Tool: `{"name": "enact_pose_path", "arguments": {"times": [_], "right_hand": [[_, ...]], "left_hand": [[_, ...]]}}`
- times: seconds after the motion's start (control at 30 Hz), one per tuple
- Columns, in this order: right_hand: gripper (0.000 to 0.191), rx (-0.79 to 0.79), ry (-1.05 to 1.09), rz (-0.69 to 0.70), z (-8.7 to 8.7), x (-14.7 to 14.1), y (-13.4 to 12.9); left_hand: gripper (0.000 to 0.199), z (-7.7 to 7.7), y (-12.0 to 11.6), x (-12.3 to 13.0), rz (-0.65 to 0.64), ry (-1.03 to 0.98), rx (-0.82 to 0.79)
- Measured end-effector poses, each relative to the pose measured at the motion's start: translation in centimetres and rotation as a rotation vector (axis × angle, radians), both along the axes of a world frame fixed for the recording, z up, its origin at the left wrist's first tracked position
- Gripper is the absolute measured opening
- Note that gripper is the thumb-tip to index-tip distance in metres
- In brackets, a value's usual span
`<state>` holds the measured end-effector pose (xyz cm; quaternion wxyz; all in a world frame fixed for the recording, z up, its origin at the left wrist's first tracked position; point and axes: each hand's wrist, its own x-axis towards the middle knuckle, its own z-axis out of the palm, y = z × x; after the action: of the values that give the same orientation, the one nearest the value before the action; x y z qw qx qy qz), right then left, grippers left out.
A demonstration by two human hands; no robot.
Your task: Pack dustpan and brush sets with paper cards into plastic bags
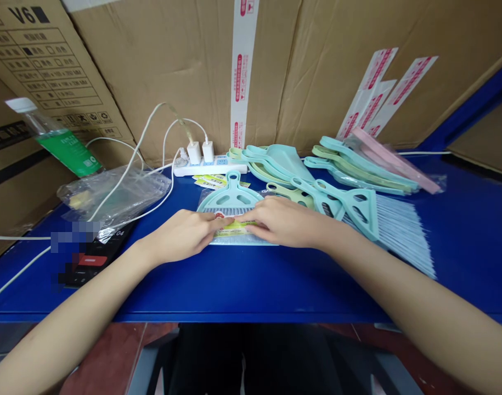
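Note:
A light-blue dustpan (234, 194) with a grey-bristled brush (230, 210) lies flat near the middle of the table, in clear plastic. Across its lower part is a yellow label sticker (230, 225). My left hand (187, 233) rests at the label's left end, index finger stretched onto it and the other fingers partly bent. From the right, my right hand (286, 222) reaches over the pan, index finger extended onto the label and thumb apart. The fingertips of both hands nearly meet. Under my right hand, part of the pan is hidden.
Several brushes (402, 230) and dustpans (283, 162) lie to the right, with bagged sets (370, 164) behind. A power strip (212, 166) and yellow labels (212, 181) are at the back. On the left are a bottle (65, 145), plastic bag (119, 192), cables and a phone (98, 255).

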<state>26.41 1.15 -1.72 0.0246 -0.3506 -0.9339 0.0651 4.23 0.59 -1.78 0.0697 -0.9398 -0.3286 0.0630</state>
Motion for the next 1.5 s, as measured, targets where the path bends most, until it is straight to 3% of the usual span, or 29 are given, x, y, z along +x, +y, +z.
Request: {"name": "enact_pose_path", "arguments": {"times": [1.5], "right_hand": [[0.031,-0.016,0.019,-0.033,0.17,0.13,-0.13]], "left_hand": [[0.048,0.11,-0.17,0.06,0.013,0.017,0.010]]}}
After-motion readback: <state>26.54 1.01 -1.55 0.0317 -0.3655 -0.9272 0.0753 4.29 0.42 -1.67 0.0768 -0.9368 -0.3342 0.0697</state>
